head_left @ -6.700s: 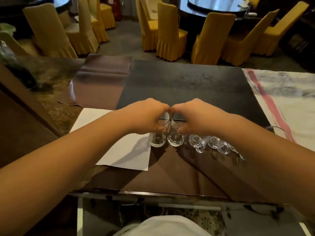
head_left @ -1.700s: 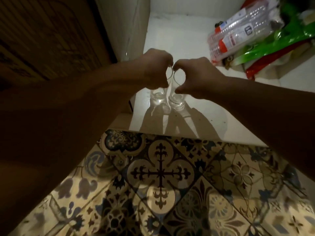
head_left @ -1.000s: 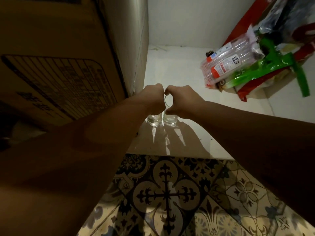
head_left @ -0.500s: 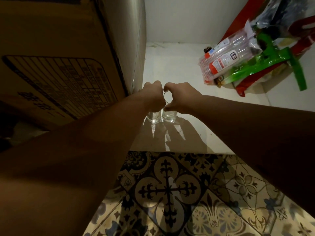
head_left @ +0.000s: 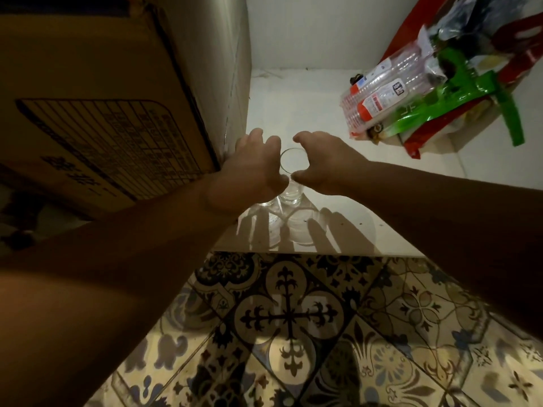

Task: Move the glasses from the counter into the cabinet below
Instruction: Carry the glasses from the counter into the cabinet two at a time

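Cardboard box (head_left: 97,118) at my left: printed table and large characters on side, too dark and skewed for me to read. Cup sleeve (head_left: 385,95) right of box: red-white label, small dark mark, print too small. Nothing legible.

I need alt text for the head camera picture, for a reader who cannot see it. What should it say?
Two bare hands, the left hand and the right hand, open around two small clear glasses standing side by side on the white cabinet shelf. A cardboard box stands at the left, plastic packages lie at the back right, and patterned floor tiles fill the foreground.
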